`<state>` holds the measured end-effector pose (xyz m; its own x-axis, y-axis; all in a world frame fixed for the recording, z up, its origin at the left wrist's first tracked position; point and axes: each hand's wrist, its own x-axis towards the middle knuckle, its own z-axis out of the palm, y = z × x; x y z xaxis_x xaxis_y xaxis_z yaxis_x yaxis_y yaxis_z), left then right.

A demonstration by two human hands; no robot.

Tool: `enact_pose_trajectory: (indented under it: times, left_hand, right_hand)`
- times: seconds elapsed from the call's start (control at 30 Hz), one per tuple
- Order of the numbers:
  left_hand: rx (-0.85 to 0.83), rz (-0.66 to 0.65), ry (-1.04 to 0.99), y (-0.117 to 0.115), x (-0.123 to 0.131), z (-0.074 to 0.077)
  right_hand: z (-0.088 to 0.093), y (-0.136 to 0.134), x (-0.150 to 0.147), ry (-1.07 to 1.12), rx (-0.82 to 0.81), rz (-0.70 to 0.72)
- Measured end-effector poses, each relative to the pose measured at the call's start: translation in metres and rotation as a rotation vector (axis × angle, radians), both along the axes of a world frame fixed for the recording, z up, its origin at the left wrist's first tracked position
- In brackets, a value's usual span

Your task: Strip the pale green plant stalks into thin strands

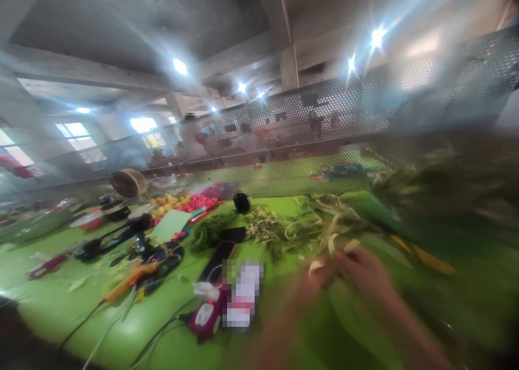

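Note:
My left hand [314,281] and my right hand [360,267] are close together over the green table, fingers closed in a pinch and blurred by motion. A pale cream curled strip [332,244] stands up between them. Another pale piece [316,267] shows at the left fingers, and one more light end [351,246] sticks out above the right fingers. Whether these are one strip or separate pieces I cannot tell. Just beyond the hands lies a loose heap of dry greenish-tan leafy strips [324,219].
Left of my hands lie a dark phone [217,259], a purple power box [208,313] with cables and an orange-handled tool [132,281]. Pink and yellow pieces [194,202] sit farther back. A perforated metal panel [284,138] stands behind; a dark leafy bundle [454,181] is at right.

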<state>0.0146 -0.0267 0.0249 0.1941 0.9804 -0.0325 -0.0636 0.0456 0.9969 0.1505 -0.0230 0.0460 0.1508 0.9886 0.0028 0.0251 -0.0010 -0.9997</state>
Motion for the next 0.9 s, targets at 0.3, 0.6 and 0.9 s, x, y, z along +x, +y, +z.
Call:
enact_pose_trajectory:
  times: [0.3, 0.6, 0.9]
  left_hand:
    - [0.11, 0.11, 0.031, 0.009, -0.008, -0.01]
    - [0.088, 0.243, -0.013, 0.008, -0.006, -0.01]
    - [0.037, 0.192, 0.024, 0.006, -0.009, -0.008]
  right_hand:
    - [0.006, -0.001, 0.001, -0.094, 0.026, 0.036]
    - [-0.008, 0.004, -0.006, -0.206, 0.101, 0.179]
    - [-0.013, 0.005, -0.002, -0.111, 0.05, 0.135]
